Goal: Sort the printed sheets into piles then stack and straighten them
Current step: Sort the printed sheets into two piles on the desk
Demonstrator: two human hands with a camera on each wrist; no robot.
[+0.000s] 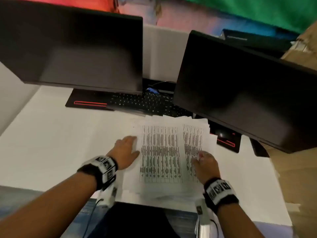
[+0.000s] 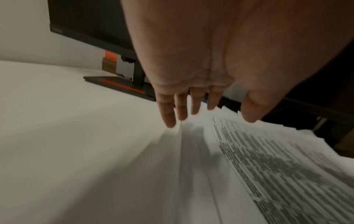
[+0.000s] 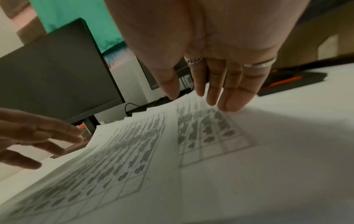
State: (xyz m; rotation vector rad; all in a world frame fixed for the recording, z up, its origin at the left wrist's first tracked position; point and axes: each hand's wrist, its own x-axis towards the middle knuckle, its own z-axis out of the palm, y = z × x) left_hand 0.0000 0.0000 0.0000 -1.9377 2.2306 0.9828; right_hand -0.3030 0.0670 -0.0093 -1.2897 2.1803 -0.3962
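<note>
You have thin matt paper in the printed sheets (image 1: 161,152), their grey tables dull. The desk (image 1: 51,143) under them looks smooth and matt white, possibly laminate. At your 11 o'clock the left monitor (image 1: 82,48) has a dark, faintly glossy screen. On your right hand (image 3: 220,63), the rings (image 3: 258,66) shine like polished metal.

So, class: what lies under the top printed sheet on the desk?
Under the top sheet more printed sheets fan out to the right, edges staggered. Beneath them is the white desk. How many sheets there are, and their print, is covered.
</note>
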